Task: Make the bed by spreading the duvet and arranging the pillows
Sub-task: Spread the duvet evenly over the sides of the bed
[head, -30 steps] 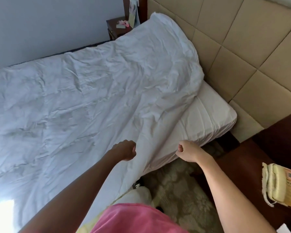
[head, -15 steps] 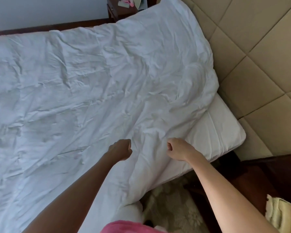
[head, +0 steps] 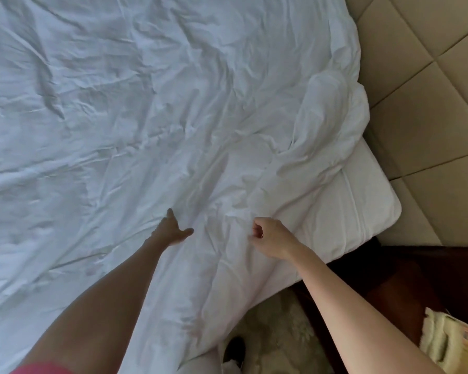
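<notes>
2 hands on a rumpled white duvet (head: pixel 152 109)

Left hand (head: pixel 170 230) lies flat on the duvet, fingers spread and released; beside it, nearer the duvet's edge, the right hand (head: pixel 270 237) pinches a fold with curled fingers. Past that edge shows bare mattress (head: pixel 368 206), then the padded headboard (head: pixel 430 103).

A crumpled white duvet (head: pixel 146 117) covers the bed (head: pixel 370 201).

text: we read none | labels: we find no legible one | numbers: none | note: the card on the telephone (head: pixel 443 344) at lower right (orange edge, partly cut off by the frame) is too blurred for us to read
</notes>
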A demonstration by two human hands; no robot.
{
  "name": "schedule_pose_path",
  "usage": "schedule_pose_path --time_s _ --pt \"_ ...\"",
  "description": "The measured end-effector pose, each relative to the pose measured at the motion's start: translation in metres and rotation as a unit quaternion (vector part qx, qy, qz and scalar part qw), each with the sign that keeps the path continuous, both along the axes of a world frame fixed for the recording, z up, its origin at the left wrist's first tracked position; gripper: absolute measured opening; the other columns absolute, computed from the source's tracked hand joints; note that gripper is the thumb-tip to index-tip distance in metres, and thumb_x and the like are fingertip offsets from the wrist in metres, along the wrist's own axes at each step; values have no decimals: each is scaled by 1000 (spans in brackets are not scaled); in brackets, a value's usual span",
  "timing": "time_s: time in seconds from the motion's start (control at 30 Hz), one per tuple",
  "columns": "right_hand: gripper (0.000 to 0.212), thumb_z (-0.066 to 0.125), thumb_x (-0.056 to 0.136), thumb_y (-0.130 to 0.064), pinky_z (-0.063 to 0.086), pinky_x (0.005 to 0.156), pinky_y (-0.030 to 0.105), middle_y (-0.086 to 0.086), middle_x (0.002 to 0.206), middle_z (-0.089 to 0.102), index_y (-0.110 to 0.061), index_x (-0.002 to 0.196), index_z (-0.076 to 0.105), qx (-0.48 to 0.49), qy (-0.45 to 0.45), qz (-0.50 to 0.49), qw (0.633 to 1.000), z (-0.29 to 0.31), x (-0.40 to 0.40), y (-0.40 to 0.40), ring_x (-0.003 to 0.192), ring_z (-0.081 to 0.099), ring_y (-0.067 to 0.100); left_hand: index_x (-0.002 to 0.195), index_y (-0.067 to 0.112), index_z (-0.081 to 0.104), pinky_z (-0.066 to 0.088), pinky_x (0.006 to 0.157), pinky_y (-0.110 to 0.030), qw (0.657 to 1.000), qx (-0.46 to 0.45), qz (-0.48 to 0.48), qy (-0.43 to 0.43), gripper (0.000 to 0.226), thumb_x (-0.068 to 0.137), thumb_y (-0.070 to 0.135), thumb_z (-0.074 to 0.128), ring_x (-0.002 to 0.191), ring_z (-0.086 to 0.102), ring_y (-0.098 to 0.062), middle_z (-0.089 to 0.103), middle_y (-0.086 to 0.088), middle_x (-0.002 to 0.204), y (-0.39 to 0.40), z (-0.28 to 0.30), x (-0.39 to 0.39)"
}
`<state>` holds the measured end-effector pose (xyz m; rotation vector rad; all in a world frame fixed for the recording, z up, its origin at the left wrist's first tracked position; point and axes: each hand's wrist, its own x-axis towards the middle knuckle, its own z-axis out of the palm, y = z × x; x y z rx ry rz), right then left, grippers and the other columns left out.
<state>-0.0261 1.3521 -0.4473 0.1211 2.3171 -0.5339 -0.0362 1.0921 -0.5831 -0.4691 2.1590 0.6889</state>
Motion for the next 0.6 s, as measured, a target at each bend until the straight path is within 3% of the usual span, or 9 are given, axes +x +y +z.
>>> schedule_pose_path --time_s 0.07,0.13,0.23,0.27,0.33,0.4,0.47,0.53,0.6 --pt "20 60 87 -27 47 68 31 -3 80 57 -22 73 47 -25 -2 -53 998 -8 3 1 73 53 16 155 5 10 37 110 -41 997 44 61 -25 100 85 37 73 136 41 -35 41 -20 149 -1 -6 2" --pt "19 62 87 -25 43 65 27 -2 80 57 -19 74 49 -49 4 -110 993 -12 6 -3 74 54 17 148 7 37 49 96 -37 988 100 109 -35 80 80 19 76 120 56 -33 54 -20 135 1 -3 3" --pt "17 63 85 -31 49 74 32 0 88 63 -17 86 55 -82 2 -213 973 -15 11 -21 84 61 20 127 7 58 53 85 -29 984 164 45 -49 56 73 11 73 101 65 -24 64 -13 118 14 30 11" --pt "27 64 84 -39 53 81 35 0 96 64 -16 97 56 -102 -10 -253 962 -14 12 -29 91 62 20 127 8 59 51 84 -26 980 188 2 -65 52 77 10 72 96 64 -18 66 -7 110 19 47 15" --pt "68 69 73 -59 53 94 41 -2 116 61 -15 122 50 -156 -43 -350 923 -10 14 -47 107 60 19 126 11 62 47 90 -25 960 242 -97 -101 44 82 12 71 91 63 -6 68 0 95 29 85 27" --pt "92 74 63 -65 51 98 42 1 123 59 -14 131 42 -171 -46 -413 893 -5 16 -58 113 60 23 95 22 72 46 86 -24 936 279 -168 -133 15 83 12 70 75 58 8 66 -2 74 38 122 44" --pt "76 75 72 -49 52 95 37 6 121 62 -10 130 46 -104 -11 -399 911 -3 21 -57 110 62 29 68 23 64 42 75 -21 918 287 -226 -154 21 85 11 69 61 53 11 58 7 57 44 148 59" --pt "45 63 84 -27 53 87 31 10 115 67 -7 123 58 -64 16 -378 923 0 28 -44 105 64 32 84 29 69 43 80 -20 914 279 -250 -155 11 85 19 72 78 61 8 69 16 75 49 165 65" --pt "34 54 89 -19 50 80 27 12 109 69 -4 118 64 -97 32 -397 912 6 35 -28 102 65 31 97 26 70 47 83 -21 920 275 -248 -130 11 86 25 72 91 66 -5 75 8 92 51 169 60"
